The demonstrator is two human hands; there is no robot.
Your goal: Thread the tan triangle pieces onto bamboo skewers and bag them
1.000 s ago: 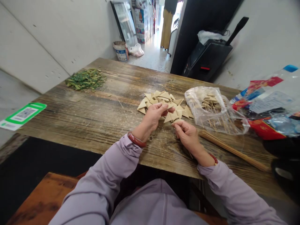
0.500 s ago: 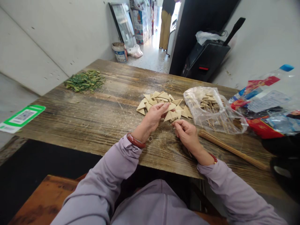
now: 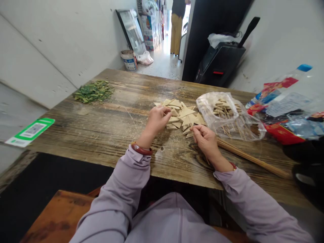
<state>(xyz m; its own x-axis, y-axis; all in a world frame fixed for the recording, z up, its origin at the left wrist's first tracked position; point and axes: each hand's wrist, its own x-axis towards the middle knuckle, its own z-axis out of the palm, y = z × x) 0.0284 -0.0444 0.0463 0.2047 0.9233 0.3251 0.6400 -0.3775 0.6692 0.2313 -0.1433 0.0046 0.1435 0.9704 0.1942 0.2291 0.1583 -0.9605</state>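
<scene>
My right hand is closed in a pinch around a thin wooden skewer, whose lower end sticks out below the palm. At the skewer's upper end sit flat beige triangles that look like tofu skin, over the front of the pile. My left hand is at the left side of the pile of beige triangles, thumb and fingers curled together. What lies between its fingertips is too small to make out.
Right of the pile lies a clear plastic bag of skewered pieces, with a bundle of skewers below it. Chopped green leaves lie at far left, near a QR-code card. A bottle and packets stand right. A person stands beyond the table.
My left hand has left the skewered triangles and moved left to the pile. My right hand still holds the skewer, and the triangles on it are now uncovered. The view has shifted slightly.
</scene>
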